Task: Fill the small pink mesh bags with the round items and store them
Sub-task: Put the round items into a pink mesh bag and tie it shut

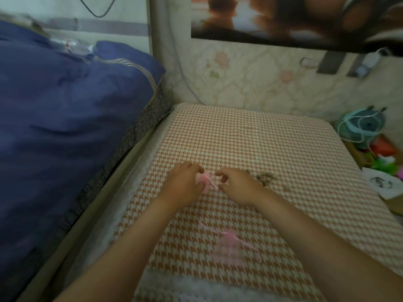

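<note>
A tabletop covered in orange-and-cream houndstooth cloth (261,138) lies beneath the left hand (185,182) and the right hand (237,186), with a white lace trim (139,171) along its edge just left of them. Further left is a bed with a rumpled dark blue quilt (65,105) over a grey patterned sheet (139,131). Beyond the hands rises cream wallpaper with faint pink flowers (239,79), and a blurred dark-edged picture (283,18) hangs above it. Right of the right hand, past the tabletop's edge, sits a round teal object (359,127) wound with white cord. The light is dim.
</note>
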